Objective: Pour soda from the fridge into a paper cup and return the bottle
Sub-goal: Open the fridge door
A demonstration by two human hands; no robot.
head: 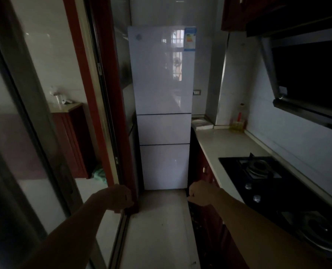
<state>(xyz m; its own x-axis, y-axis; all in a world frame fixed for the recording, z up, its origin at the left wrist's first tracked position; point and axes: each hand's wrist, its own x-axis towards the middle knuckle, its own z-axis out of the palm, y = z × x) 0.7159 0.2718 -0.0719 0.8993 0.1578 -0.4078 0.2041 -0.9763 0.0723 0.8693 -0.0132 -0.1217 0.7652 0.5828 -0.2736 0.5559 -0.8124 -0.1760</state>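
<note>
**Two free hands reach toward a closed fridge in a dim kitchen**

Nearest the camera, two bare forearms stretch forward over the pale floor [159, 226], well short of the fridge [162, 105]. The left hand [120, 199] hangs with its knuckles up and its fingers loosely curled under. It sits low and left of the fridge, in front of the foot of the red door frame [95, 98]. The light is too dim to show whether it touches the frame. The right hand [200, 193] is low and right of the fridge, its fingers also loosely curled downward, in front of the dark red base cabinets [205, 167]. Nothing shows in either hand.

Further right of the fridge, a black gas hob [258, 171] is set into the pale counter [219, 144], and a range hood [306, 78] hangs above it. Where the counter meets the fridge's right side lies a white round item [200, 123]. A few bottles [238, 121], too blurred to name, stand against the wall there.

The fridge stands upright at the far end of the aisle, white and glossy. All three of its stacked doors are closed, and an energy label [190, 38] sits at its upper right corner.
</note>
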